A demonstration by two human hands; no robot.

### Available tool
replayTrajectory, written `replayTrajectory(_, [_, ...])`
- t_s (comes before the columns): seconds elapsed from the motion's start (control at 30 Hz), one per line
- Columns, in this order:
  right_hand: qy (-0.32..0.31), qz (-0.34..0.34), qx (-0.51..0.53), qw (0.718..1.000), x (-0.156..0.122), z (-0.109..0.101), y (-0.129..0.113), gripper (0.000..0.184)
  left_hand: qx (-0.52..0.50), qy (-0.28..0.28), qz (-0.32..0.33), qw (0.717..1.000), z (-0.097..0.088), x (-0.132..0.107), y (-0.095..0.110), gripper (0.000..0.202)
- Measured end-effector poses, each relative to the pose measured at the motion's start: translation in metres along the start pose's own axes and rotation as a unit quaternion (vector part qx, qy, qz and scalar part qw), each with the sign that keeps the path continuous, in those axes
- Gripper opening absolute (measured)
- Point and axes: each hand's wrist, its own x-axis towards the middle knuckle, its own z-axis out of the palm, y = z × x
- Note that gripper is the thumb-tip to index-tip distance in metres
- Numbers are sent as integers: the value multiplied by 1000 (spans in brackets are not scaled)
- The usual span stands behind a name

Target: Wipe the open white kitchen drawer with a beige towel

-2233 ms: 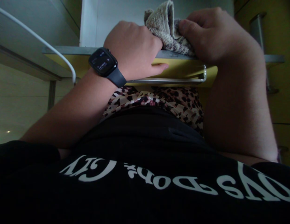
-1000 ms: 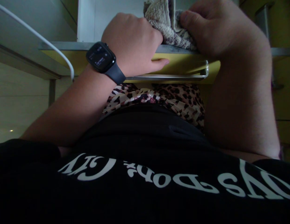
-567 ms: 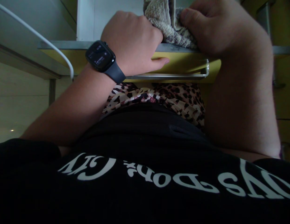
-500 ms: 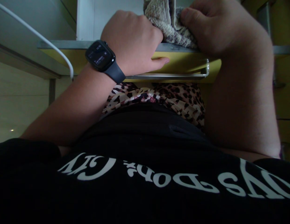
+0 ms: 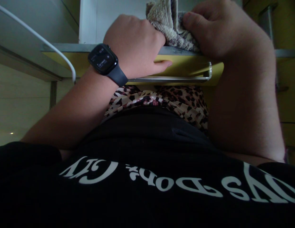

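Observation:
My left hand (image 5: 135, 46), a black smartwatch (image 5: 103, 59) on its wrist, is closed over the top edge of a pulled-out drawer's yellow front (image 5: 182, 65). Its thumb lies along the outer face and its fingertips are hidden. My right hand (image 5: 214, 30) is closed on a speckled beige-and-grey cleaning cloth (image 5: 177, 34), thumb pressed on it. The bunched cloth rests at the grey top edge of the drawer front, just right of my left hand. Most of my right fingers are out of sight.
A metal bar handle (image 5: 171, 79) runs along the drawer front, close to my body. The drawer's white interior (image 5: 109, 12) opens beyond my hands. A white cable (image 5: 42, 38) hangs at the left. More yellow fronts with handles (image 5: 267, 19) stand at the right.
The drawer, cloth and my hands sit slightly lower in the view. My right hand has shifted a little leftward; both grips look the same.

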Motion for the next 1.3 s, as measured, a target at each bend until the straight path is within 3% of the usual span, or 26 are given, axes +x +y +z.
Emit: replayTrajectory(1.3, [-17, 12, -5, 1000, 1, -2, 0, 38, -2, 2, 0, 1000, 1, -1, -1, 75])
